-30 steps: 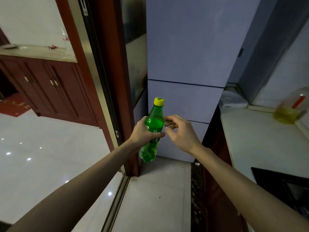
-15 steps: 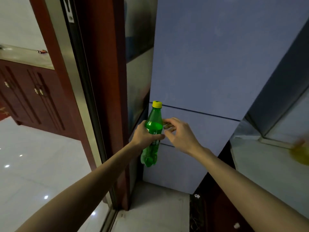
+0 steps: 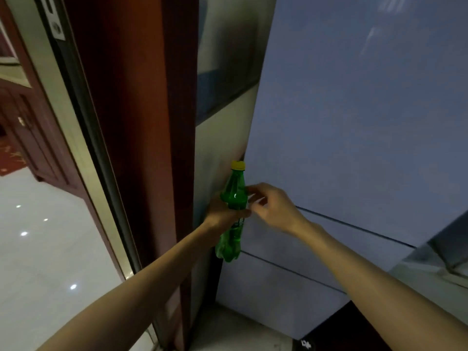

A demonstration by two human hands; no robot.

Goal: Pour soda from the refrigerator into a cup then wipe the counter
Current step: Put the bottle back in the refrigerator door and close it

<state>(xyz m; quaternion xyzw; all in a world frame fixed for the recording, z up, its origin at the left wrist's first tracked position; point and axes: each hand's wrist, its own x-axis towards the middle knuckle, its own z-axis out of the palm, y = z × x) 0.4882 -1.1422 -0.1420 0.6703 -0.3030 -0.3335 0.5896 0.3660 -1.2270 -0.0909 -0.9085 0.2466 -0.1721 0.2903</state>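
Green plastic soda bottle with yellow cap is gripped mid-body by left hand, before pale refrigerator. Right hand seemingly empty, fingers curled alongside. Light, smooth plastic; waist is judged best hold.

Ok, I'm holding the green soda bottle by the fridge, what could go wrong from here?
The left hand wraps the green soda bottle only around its middle, above the hard floor; a slip could drop it. The yellow cap is on, so soda shaken on the way may fizz over when opened. The bottle is close to the refrigerator door edge and might knock it.
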